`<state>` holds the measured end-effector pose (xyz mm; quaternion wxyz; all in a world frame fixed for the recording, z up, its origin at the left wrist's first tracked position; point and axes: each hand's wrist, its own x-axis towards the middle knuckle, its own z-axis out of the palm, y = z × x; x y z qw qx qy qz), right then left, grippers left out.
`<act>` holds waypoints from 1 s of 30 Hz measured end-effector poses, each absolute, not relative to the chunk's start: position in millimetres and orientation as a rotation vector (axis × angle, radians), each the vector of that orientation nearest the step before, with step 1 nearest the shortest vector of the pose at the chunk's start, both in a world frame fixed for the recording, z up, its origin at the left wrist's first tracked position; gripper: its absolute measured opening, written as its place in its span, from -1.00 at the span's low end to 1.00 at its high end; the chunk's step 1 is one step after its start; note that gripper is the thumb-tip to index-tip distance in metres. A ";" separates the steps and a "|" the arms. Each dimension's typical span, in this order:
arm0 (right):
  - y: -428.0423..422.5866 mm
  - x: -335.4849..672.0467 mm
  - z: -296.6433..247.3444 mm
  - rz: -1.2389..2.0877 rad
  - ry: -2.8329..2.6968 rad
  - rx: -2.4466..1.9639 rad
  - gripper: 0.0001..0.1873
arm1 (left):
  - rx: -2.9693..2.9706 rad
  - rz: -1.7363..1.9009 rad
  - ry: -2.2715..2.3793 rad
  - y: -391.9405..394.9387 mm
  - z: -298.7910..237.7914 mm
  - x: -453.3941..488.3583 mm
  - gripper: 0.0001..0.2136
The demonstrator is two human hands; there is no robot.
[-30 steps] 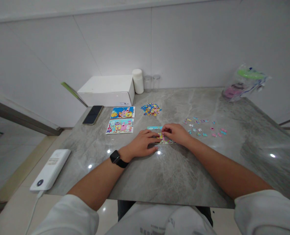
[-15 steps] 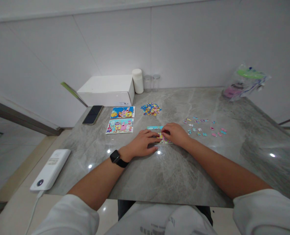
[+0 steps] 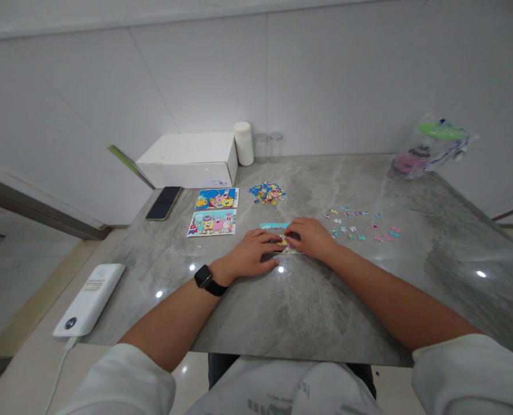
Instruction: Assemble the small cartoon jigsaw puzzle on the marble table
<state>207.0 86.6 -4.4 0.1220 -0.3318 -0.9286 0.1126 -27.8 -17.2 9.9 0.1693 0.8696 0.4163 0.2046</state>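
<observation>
1. The puzzle [image 3: 274, 226] is lying flat on the table [image 3: 317, 314], partly hidden under both hands.

2. The left hand [image 3: 253, 253] is resting flattened, its fingers reaching over the puzzle's left part and gripping nothing that shows. It is probably serving as a brace; light, even pressure should be working better than a hard push, which could be springing joints apart.

3. The right hand [image 3: 312, 237] is curling over the other end, thumb and fingertips bunching close to the puzzle. The fingers are covering the spot, so I cannot tell whether they are pinching a piece.

4. For a clean fit, the right hand should be lining up tab and slot first, then pressing straight down, not sliding sideways.

5. The near card [image 3: 212, 223] is showing a light-blue top much like the puzzle's, so checking colours against it is likely paying off.

6. Loose pieces [image 3: 352, 236] are lying scattered beyond the right hand; the pile [image 3: 267, 193] is sitting farther back, best left unmixed.
</observation>
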 end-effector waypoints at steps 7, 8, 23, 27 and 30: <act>85.8 205.8 -3.3 0.303 -2.742 -0.923 -0.85 | 2.475 0.566 1.184 -17.7 12.1 -28.1 -0.63; 85.2 205.5 -3.1 0.297 -2.747 -0.908 -0.84 | 2.473 0.567 1.183 -17.7 12.1 -28.1 -0.63; 91.9 216.2 32.6 0.415 -2.253 -0.807 -0.83 | 2.438 0.784 1.231 -15.3 19.1 -28.2 -0.74; 108.4 236.9 62.6 0.304 -2.004 -0.890 -0.83 | 2.396 0.871 1.332 -12.7 18.3 -31.6 -0.62; 117.3 255.6 82.6 0.242 -1.885 -0.956 -0.82 | 2.382 0.934 1.380 -11.4 15.3 -34.1 -0.59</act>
